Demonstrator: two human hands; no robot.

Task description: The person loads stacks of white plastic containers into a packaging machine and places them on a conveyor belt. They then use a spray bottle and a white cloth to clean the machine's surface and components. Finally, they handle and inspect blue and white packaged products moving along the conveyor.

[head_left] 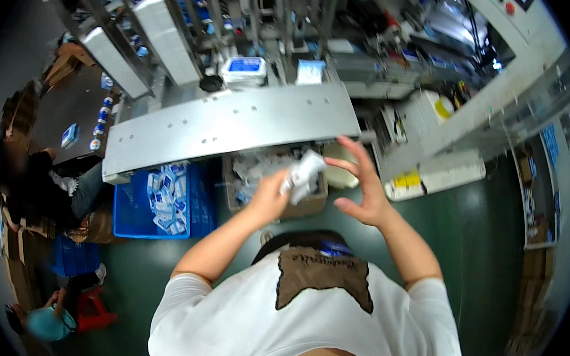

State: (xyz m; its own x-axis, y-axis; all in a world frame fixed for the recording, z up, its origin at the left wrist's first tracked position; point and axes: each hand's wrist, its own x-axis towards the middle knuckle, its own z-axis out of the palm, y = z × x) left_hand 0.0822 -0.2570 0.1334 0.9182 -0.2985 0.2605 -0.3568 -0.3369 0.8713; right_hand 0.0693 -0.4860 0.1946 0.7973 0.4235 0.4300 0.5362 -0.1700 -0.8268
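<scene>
My left hand (271, 194) is closed around a crumpled white wrapper or sheet (307, 173), which it holds up in front of the metal bench. Close by on the right, my right hand (363, 187) has its fingers spread and thumb apart, with nothing in it. Beneath the held white piece stands a cardboard box (309, 208) filled with loose white and clear scraps (259, 168). Its far side is hidden under the bench edge. Whether the held piece is film, paper or an emptied packet cannot be made out.
A steel bench (236, 120) crosses in front, carrying a white-and-blue pack (244, 71). Below left sits a blue crate (137, 206) with several small packets (168, 199). A machine frame (472, 92) rises at right. Two people, one near a red stool (92, 311), are at left.
</scene>
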